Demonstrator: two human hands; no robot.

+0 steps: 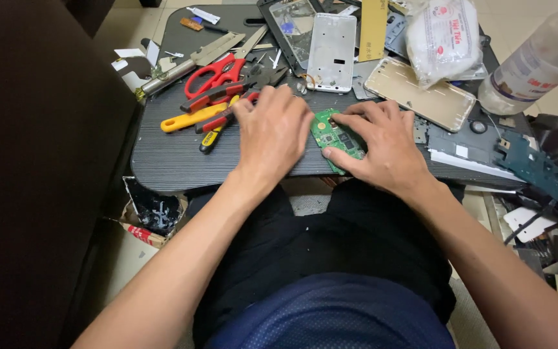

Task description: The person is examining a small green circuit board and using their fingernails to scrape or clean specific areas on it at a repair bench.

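While left hand point(272, 132) rests, right hand point(382, 145) seemingly grips board point(334, 137).

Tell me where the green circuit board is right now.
In the head view, the green circuit board lies near the front edge of the dark lap table, between both hands, under the right hand's fingers.
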